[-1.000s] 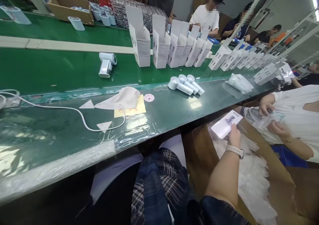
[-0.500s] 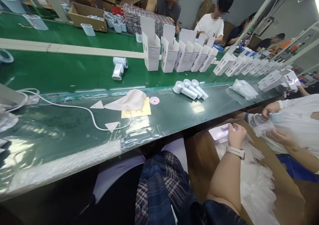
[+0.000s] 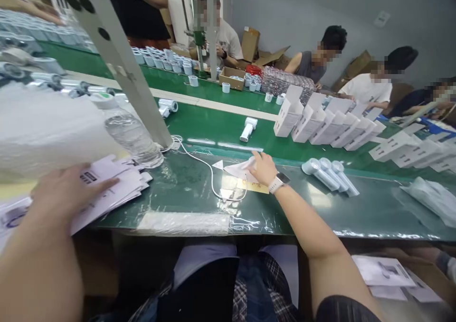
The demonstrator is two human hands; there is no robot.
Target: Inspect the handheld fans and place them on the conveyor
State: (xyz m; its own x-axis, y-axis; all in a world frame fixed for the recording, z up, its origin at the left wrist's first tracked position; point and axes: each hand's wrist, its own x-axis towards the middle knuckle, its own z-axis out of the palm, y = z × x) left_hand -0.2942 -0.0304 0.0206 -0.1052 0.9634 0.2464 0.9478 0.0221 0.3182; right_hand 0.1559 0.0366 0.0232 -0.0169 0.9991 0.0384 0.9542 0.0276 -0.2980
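Note:
My left hand (image 3: 67, 194) lies over a stack of white printed leaflets (image 3: 103, 189) at the left of the bench, thumb stretched out and the other fingers partly hidden. At the bench's middle, my right hand (image 3: 262, 168), a watch on its wrist, has its fingers closed on a small white cloth (image 3: 237, 170). Beneath that cloth shows a yellow paper with writing (image 3: 261, 187). A white cable (image 3: 213, 182) loops beside it. Right of my hand, several white-blue handheld devices (image 3: 329, 175) lie side by side.
A clear bottle (image 3: 133, 134) stands beside a metal post (image 3: 131, 84) at left. One device (image 3: 248, 128) lies on the green belt (image 3: 213, 122). Open white boxes (image 3: 288, 115) line the belt at right. Printed cards (image 3: 384, 270) lie low at right. Several people work across the belt.
My view has swung left. My right hand has left the printed card at the low right and is now at the cloth on the bench. My left hand has come into view on the leaflets.

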